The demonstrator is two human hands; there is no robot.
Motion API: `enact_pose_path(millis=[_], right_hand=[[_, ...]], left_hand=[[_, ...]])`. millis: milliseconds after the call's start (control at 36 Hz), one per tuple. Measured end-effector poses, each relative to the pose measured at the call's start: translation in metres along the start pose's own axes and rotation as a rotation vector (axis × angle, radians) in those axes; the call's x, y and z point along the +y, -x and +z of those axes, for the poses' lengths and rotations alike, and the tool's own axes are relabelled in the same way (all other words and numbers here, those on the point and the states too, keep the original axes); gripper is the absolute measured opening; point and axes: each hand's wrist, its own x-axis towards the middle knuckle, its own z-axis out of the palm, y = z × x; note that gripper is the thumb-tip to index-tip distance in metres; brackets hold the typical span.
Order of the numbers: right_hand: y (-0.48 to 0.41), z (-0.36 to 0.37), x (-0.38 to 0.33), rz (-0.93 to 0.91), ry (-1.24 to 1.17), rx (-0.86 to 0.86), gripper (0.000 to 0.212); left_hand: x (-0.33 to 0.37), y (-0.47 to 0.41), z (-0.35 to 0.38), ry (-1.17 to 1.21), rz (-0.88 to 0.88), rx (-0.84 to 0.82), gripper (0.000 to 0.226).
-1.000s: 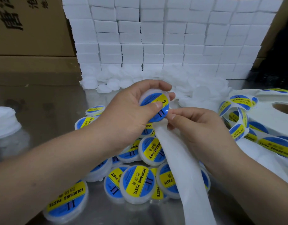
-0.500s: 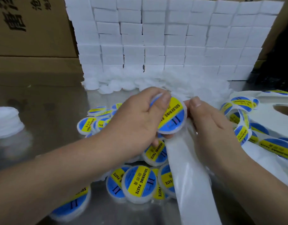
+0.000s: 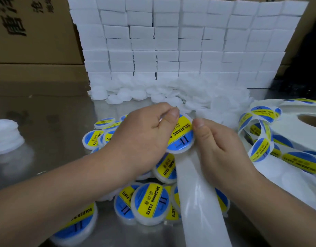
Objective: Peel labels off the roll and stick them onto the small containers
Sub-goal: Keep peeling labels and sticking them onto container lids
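My left hand (image 3: 144,138) grips a small round white container (image 3: 180,138) with a blue and yellow "Soldering Paste" label on its face. My right hand (image 3: 214,145) touches the container's right edge with its thumb, and its fingers close around the empty white backing strip (image 3: 198,202) that runs down toward me. The label roll (image 3: 296,139) lies at the right, its strip of labels looping toward my hands. Several labelled containers (image 3: 150,204) lie in a heap below my hands. Unlabelled white containers (image 3: 153,91) are piled behind.
A wall of stacked white boxes (image 3: 180,41) rises at the back, with cardboard cartons (image 3: 32,32) to its left. A stack of white lids (image 3: 5,136) sits at the left on the shiny metal table (image 3: 52,113).
The container turned from edge-on to label-up in my left hand. My right thumb moved from under it onto its right edge. The hands rose slightly.
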Motion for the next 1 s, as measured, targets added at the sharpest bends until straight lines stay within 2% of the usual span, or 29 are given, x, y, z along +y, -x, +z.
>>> enact_pose_path(millis=[83, 167, 333, 472, 528, 556, 611, 667, 722, 778, 889, 1000], right_hand=[[-0.002, -0.002, 0.001, 0.096, -0.139, 0.071, 0.048], [-0.002, -0.003, 0.001, 0.073, -0.132, 0.090, 0.049], [0.000, -0.004, -0.004, -0.016, -0.085, 0.017, 0.032], [0.001, -0.003, -0.006, 0.040, -0.184, -0.006, 0.026], [0.002, -0.004, -0.008, 0.031, -0.204, -0.017, 0.024], [0.003, -0.004, -0.009, 0.029, -0.217, -0.026, 0.025], [0.004, -0.005, -0.010, 0.021, -0.242, -0.048, 0.029], [0.005, -0.006, -0.012, -0.004, -0.257, -0.066, 0.032], [0.006, -0.007, -0.015, -0.032, -0.272, -0.081, 0.035], [0.007, -0.008, -0.017, -0.059, -0.294, -0.105, 0.038], [0.009, -0.011, -0.021, -0.105, -0.430, -0.149, 0.034], [0.011, -0.012, -0.022, -0.174, -0.454, -0.201, 0.030]], left_hand=[[-0.007, -0.008, -0.006, 0.038, -0.091, 0.046, 0.036], [-0.021, -0.020, -0.012, -0.022, -0.193, 0.066, 0.035], [-0.046, -0.034, -0.009, -0.307, -0.349, -0.082, 0.038], [-0.055, -0.034, -0.006, -0.481, -0.316, -0.145, 0.021], [-0.059, -0.033, -0.006, -0.606, -0.267, -0.126, 0.043], [-0.057, -0.033, -0.007, -0.618, -0.216, -0.069, 0.045], [-0.047, -0.031, -0.008, -0.475, -0.139, 0.044, 0.029], [-0.032, -0.030, -0.008, -0.100, -0.206, 0.021, 0.011], [-0.016, -0.026, -0.007, 0.290, -0.335, -0.122, 0.021], [-0.007, -0.024, -0.005, 0.577, -0.445, -0.242, 0.031], [0.000, -0.022, -0.005, 0.867, -0.548, -0.283, 0.035], [0.003, -0.018, -0.005, 0.953, -0.554, -0.263, 0.033]])
